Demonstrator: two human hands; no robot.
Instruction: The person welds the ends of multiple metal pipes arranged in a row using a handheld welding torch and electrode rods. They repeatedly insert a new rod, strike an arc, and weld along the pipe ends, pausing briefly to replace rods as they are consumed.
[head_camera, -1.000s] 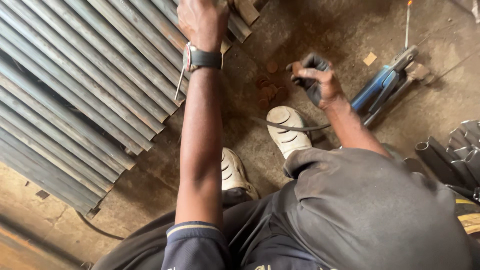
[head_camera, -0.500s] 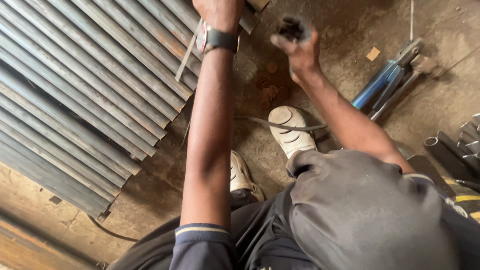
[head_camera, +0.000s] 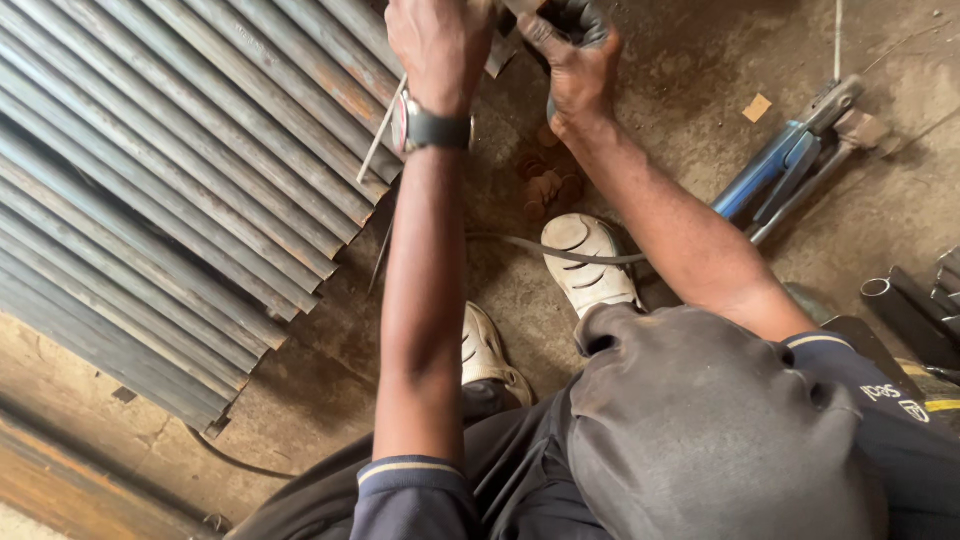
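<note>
My left hand, with a dark watch on the wrist, is closed at the top of the view over the ends of the stacked steel bars. A thin pale metal rod slants down from its grip past the wrist. My right hand is just to its right, almost touching it, and is closed around a dark tool that the frame edge partly cuts off. A small flat metal piece sits between the two hands.
A blue long-handled tool lies on the dirt floor at right. Dark pipes lie at the right edge. My white shoes rest below the hands, with a thin curved strip beside them. Rusty scraps lie near the bars.
My right hand has carried the dark tool from beside the blue tool up and left, next to my left hand. My left hand has stayed at the bar ends.
</note>
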